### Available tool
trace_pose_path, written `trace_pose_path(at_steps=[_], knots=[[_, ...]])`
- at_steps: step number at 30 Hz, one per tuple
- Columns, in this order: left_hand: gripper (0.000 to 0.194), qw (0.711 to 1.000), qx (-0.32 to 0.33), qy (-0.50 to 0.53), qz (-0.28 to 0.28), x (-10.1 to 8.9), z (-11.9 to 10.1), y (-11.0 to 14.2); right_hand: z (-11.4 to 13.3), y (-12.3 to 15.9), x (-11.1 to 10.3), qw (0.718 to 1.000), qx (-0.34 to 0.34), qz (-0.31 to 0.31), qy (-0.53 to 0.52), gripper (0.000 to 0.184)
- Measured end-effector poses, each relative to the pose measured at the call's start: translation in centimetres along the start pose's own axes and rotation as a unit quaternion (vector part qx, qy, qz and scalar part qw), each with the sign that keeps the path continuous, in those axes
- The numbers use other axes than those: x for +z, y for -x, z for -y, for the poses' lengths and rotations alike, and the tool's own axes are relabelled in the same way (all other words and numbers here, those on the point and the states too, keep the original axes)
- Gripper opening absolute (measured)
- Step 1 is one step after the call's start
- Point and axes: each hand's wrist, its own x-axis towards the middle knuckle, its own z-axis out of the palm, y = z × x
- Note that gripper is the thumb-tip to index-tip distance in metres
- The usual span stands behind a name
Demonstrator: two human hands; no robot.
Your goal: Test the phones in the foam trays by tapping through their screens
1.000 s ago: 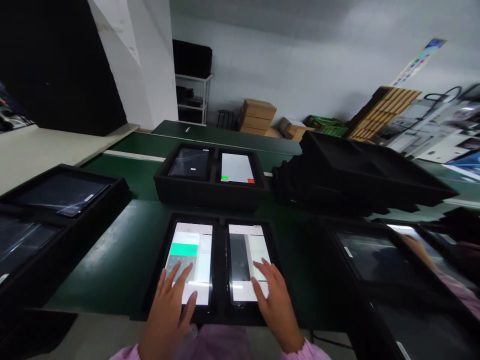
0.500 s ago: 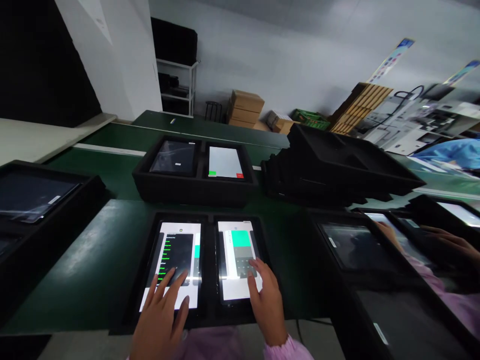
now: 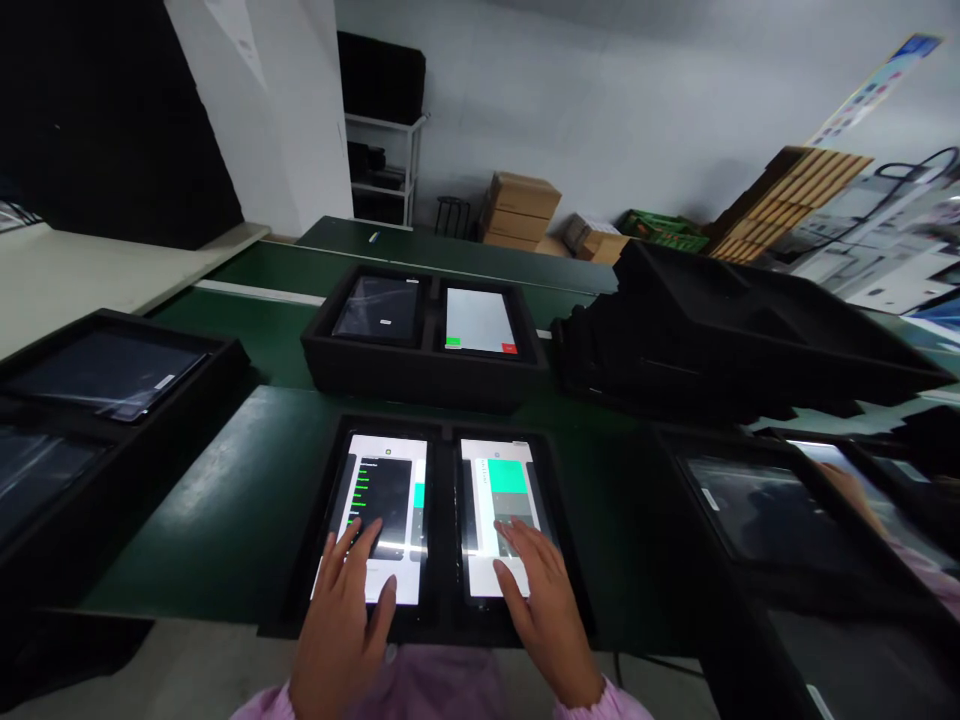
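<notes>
Beneath the loosely spread left hand (image 3: 336, 635) and the likewise spread right hand (image 3: 553, 620), a left tablet (image 3: 390, 500) and a right tablet (image 3: 508, 478) are lying lit, side by side in a black tray (image 3: 445, 545).

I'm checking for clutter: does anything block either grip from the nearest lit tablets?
Nothing visible does. The left grip spreads over the left lit tablet, the right grip over the right lit tablet; whether they touch the screens is unclear.

Tablets (image 3: 390, 500) (abreast) in tray (image 3: 444, 540)
</notes>
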Motion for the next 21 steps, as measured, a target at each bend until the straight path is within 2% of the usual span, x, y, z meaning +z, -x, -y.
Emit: trace_pose_path(at_steps=[4, 8, 12, 15, 21], knots=[[0.052, 1.000, 0.026, 0.003, -0.014, -0.2, -0.2, -0.2, 0.6, -0.4, -0.6, 0.997, -0.061, 0.043, 0.026, 0.046], [0.050, 0.999, 0.033, -0.018, -0.005, 0.0, 0.0, -0.3, 1.2, -0.9, -1.1, 0.989, -0.109, 0.088, 0.045, 0.041], [0.047, 0.998, 0.049, -0.032, 0.021, 0.3, 0.1, -0.3, 1.4, -1.1, -1.3, 0.988, -0.111, 0.089, 0.051, 0.040], [0.049, 0.999, 0.038, -0.032, 0.016, 0.2, 0.0, -0.3, 1.4, -1.2, -1.4, 0.989, -0.107, 0.088, 0.048, 0.040], [0.045, 0.998, 0.057, -0.037, 0.006, 0.5, 0.1, -0.4, 1.3, -0.8, -1.0, 0.992, -0.091, 0.085, 0.022, 0.040]])
